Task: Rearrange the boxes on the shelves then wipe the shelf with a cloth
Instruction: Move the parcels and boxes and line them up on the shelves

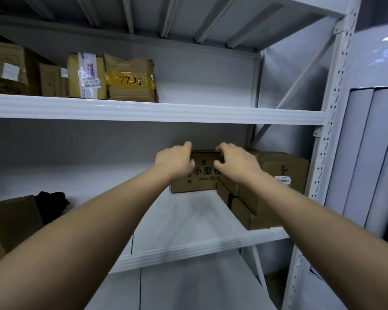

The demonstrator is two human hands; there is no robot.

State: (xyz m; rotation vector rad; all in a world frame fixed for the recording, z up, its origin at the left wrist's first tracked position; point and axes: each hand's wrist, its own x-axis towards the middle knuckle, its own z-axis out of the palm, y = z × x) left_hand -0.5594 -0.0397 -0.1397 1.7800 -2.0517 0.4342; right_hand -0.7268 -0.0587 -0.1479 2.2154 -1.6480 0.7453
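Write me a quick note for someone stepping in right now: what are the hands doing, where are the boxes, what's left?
Left hand and right hand: both grip the printed box at the back of the middle shelf.
Stacked boxes sit right of it; more boxes line the upper shelf.
A dark cloth lies at the left of the middle shelf.
Left: finish placing the boxes, then wipe.
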